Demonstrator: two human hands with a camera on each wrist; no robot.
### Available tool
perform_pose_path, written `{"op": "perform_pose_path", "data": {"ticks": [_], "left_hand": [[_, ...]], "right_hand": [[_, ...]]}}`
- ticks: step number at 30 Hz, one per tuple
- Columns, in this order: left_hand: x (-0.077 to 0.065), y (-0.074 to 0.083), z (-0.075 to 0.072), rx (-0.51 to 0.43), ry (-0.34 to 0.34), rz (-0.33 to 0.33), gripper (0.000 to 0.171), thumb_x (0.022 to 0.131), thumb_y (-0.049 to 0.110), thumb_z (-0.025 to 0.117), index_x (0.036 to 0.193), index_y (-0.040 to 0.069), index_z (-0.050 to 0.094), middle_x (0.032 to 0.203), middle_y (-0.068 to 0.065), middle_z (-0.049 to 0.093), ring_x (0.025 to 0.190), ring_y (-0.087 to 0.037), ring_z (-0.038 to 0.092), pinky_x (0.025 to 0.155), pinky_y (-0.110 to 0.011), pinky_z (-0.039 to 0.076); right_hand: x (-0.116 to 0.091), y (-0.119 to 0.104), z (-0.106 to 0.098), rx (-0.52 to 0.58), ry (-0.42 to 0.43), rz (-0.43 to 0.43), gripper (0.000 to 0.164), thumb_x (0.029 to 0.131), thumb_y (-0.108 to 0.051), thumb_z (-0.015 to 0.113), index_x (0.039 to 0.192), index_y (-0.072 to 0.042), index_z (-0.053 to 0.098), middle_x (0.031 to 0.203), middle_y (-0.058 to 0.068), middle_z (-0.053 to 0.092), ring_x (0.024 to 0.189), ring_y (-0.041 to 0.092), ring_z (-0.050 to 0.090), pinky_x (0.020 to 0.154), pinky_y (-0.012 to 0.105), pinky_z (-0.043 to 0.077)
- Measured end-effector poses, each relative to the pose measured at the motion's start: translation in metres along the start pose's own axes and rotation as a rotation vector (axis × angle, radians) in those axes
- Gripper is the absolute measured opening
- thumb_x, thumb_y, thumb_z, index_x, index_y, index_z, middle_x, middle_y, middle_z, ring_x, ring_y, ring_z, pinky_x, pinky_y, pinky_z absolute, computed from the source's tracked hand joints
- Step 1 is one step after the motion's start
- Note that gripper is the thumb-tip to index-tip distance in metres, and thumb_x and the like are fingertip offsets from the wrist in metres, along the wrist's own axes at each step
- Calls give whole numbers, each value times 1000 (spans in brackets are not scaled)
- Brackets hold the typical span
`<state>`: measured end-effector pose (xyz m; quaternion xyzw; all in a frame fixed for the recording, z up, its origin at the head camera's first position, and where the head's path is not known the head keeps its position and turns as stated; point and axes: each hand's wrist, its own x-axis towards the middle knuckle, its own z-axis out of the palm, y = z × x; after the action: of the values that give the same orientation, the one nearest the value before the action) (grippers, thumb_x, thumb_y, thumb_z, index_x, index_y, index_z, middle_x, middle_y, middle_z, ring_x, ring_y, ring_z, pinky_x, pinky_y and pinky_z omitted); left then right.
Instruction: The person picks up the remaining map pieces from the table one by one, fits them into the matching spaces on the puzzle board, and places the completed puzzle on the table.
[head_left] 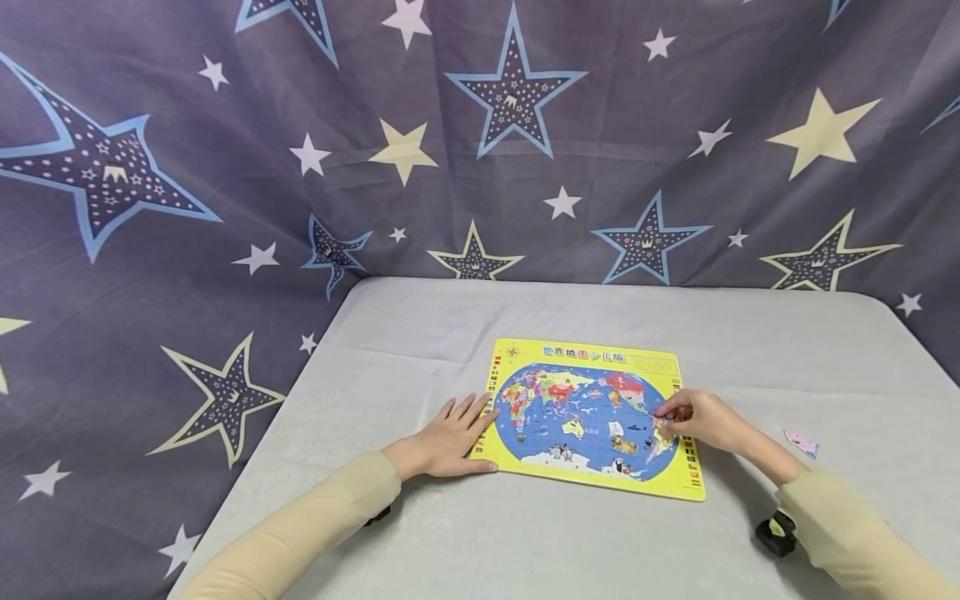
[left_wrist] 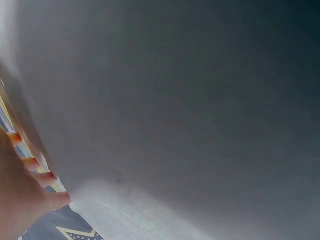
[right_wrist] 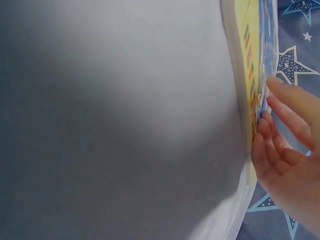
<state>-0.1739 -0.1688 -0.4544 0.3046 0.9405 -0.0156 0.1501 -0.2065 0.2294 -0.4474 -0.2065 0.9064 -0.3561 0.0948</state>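
A yellow-framed world map jigsaw puzzle (head_left: 592,480) lies flat on the table, its blue oval map filled with coloured pieces. My left hand (head_left: 453,440) rests with spread fingers on the puzzle's left edge; in the left wrist view, the hand (left_wrist: 22,192) shows at the lower left along that edge. Over the map's right side, my right hand (head_left: 701,419) pinches a small blue puzzle piece (head_left: 664,415), mostly hidden by the fingertips. The right wrist view shows this hand (right_wrist: 290,145) touching the board's flag-printed border (right_wrist: 248,50).
A loose pink puzzle piece (head_left: 802,442) lies on the table right of the board, near my right forearm. The grey cloth-covered table (head_left: 420,333) meets a star-patterned curtain (head_left: 525,200) at the back and left. A dark wrist device (head_left: 777,533) hangs under the right sleeve.
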Motion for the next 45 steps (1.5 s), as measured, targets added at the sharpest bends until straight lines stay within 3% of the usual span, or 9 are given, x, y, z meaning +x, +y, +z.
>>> {"op": "perform_pose_path", "data": {"ticks": [9,31,39,45], "left_hand": [[-1,1,0,-3,-8,-5,86,80,71,25,144,17,8,149,-6,-3,135,-26,-1,106,-47,4],[-1,1,-2,-1,1,2,85,81,70,27,144,16,9,149,-8,-1,135,-28,1,106,-48,5],[1,0,1,1,4,-4,85,81,71,26,144,16,9,149,-7,-1,135,-27,1,106,-47,5],[1,-1,2,5,6,-5,86,80,72,25,144,17,9,149,-7,-2,135,-27,0,106,-47,5]], "right_hand": [[-5,0,6,2,1,15,42,68,-22,76,99,2,60,80,5,48,68,14,40,54,22,34],[-8,1,11,-17,43,-11,39,67,-15,76,95,2,55,79,5,42,69,15,37,55,22,33],[-9,-1,11,-19,46,15,37,69,-16,75,97,2,57,80,5,43,70,15,38,55,22,33],[-14,0,4,-10,25,-13,37,72,-17,73,102,2,59,79,5,47,67,13,39,54,21,33]]}}
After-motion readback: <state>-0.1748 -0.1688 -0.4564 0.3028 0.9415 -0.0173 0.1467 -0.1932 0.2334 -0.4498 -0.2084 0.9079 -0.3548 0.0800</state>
